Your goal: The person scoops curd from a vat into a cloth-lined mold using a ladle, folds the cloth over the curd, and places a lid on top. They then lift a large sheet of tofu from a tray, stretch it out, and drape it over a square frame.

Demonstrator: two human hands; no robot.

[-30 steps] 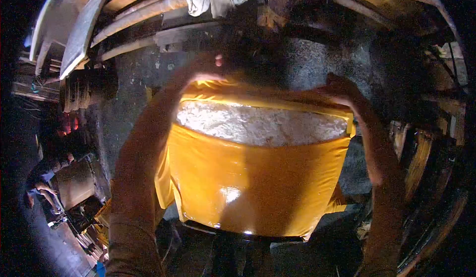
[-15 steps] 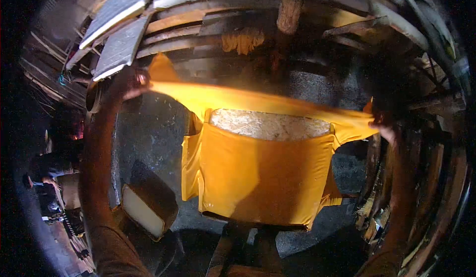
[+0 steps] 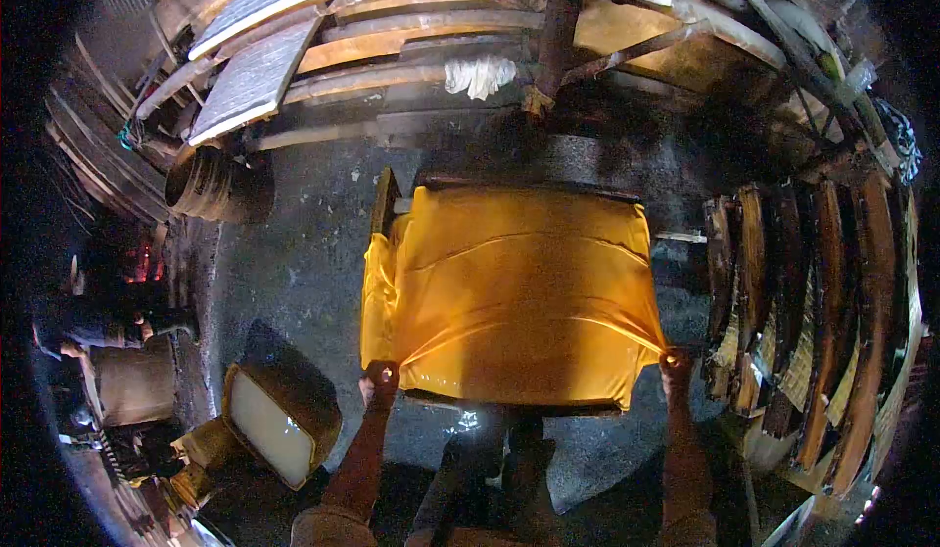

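Head view looks down on a glossy yellow cloth (image 3: 509, 292), smooth and wet-looking, drawn flat over a boxy rectangular mould (image 3: 384, 204) whose dark wooden edge shows at the far left corner. Shallow creases run across the cloth's top, and a loose fold hangs down its left side. Left hand (image 3: 380, 379) is clenched on the cloth's near left corner; right hand (image 3: 675, 361) pinches the near right corner, so the cloth spreads away from both grips, taut between them. Rough grey stone floor (image 3: 304, 263) lies around the mould. Weathered wooden slats (image 3: 813, 312) lean in a row to the right. A block with a pale face (image 3: 266, 437) sits at lower left.
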